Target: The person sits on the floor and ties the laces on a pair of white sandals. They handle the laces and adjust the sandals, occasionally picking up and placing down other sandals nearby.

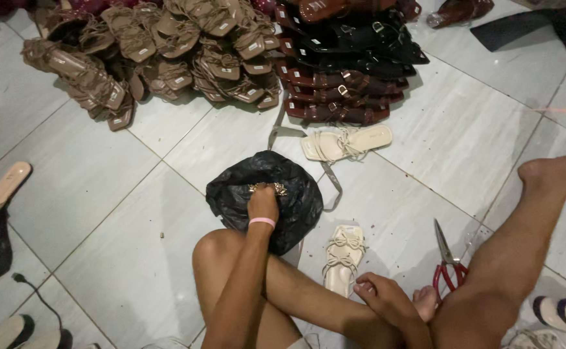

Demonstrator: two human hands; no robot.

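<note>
My left hand (263, 203), with a pink band on its wrist, reaches into a black plastic bag (231, 189) on the tiled floor and closes on small gold-coloured metal ornaments (268, 188) at the bag's mouth. My right hand (386, 298) rests low by my crossed leg, its fingers touching the heel end of a cream strappy sandal (342, 257) that lies on the floor. A second cream sandal (346, 142) lies beyond the bag.
Red-handled scissors (448, 262) lie right of my right hand, beside my outstretched leg (529, 226). Piles of tan sandals (166, 52) and dark red and black sandals (344, 64) fill the far floor. More footwear (1, 187) sits at the left edge.
</note>
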